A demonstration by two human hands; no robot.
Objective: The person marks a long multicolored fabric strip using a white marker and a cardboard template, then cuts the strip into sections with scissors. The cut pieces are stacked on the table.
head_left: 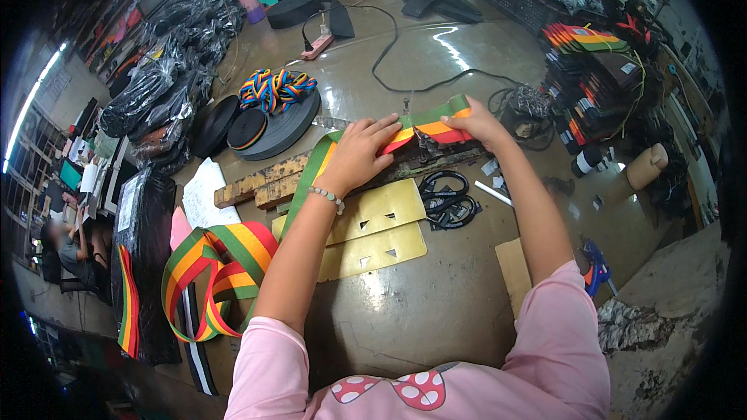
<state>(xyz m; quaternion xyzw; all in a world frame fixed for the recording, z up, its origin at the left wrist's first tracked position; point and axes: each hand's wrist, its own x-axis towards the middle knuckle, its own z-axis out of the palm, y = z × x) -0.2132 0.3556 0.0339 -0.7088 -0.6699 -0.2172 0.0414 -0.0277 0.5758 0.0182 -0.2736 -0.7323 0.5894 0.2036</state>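
1 green, yellow and red strap point(445, 127), held just beyond the wooden bars point(276, 185). Left hand point(359, 148): laid over the strap, thumb and fingers apart. Right hand point(478, 126): pinched on its end. At left, 1 loose coil point(253, 243) of matching webbing, seemingly unworked; at far right, a stack of pieces point(583, 37), apparently done. Whether the held strap is cut: cannot tell.

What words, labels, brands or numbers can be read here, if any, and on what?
None clearly.
White paper: lines of writing, too small to read.
Black package: white label, too blurred to read.
Dark stack at right: white tag, too small.
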